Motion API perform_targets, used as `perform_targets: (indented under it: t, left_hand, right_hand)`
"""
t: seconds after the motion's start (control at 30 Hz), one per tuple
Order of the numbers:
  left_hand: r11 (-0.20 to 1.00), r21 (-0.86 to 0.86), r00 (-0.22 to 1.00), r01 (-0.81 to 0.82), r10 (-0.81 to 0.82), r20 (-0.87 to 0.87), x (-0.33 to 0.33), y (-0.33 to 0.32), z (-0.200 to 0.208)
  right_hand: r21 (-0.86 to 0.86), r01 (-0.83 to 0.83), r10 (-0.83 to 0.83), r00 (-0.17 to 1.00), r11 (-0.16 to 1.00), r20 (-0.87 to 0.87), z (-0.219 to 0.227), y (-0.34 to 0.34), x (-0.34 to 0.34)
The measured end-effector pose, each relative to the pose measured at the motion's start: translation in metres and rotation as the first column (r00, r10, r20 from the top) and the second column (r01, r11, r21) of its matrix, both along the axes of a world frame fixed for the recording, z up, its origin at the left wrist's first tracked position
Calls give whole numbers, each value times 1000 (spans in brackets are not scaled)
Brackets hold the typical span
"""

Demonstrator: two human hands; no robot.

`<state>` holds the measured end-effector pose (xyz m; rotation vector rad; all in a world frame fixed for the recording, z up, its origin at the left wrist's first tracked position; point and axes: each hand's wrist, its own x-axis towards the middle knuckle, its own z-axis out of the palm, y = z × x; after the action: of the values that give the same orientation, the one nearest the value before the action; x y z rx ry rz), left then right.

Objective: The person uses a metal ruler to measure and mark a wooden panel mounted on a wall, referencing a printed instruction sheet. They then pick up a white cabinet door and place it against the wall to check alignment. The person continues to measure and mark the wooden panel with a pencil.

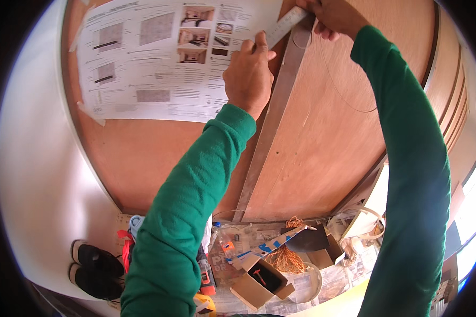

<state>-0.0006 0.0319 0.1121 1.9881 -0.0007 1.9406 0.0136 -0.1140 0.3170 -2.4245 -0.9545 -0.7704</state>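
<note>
My left hand (250, 75) is closed on the lower end of a flat metal ruler (286, 26) with markings. The ruler lies slanted across the top of a brown wooden strip (276, 113) fixed to the plywood panel (322, 142). At the ruler's upper end my right hand (341, 17) is closed in a pinch; what its fingertips hold is hidden at the top edge. Just left of my left hand, a printed sheet (158, 68) with pictures and drawings is taped to the panel. A thin wire (339, 91) hangs in a curve below my right hand.
Newspaper-covered floor (322, 285) holds an opened cardboard box (262, 280), a dark box (307, 240), orange cord (287, 260), a tape roll (307, 285) and a bottle (227, 244). Black shoes (96, 272) stand by the white wall (37, 158) at the left.
</note>
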Motion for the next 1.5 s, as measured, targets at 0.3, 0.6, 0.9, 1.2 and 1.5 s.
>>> perform_targets:
  t: [0.3,0.6,0.9,1.2,1.5]
  left_hand:
    - [980,188,968,-64,107,-227,-47,46,30]
    - [982,187,983,-22,55,-173,-33,50,17]
    - [993,119,999,-13,16,-29,-15,38,-11]
    - [998,61,995,1,5,-95,-7,8,-23]
    - [978,210,961,5,54,-271,-38,45,14]
  right_hand:
    - [79,-18,14,998,997,56,-18,-4,22]
    - [-20,12,-12,1000,1000,-11,-24,-4,20]
    - [-42,-149,147,988,988,-36,-22,-1,8]
    - [-54,-53,51,998,997,-43,-20,1,6]
    - [158,-148,167,980,976,-109,-34,-15,27]
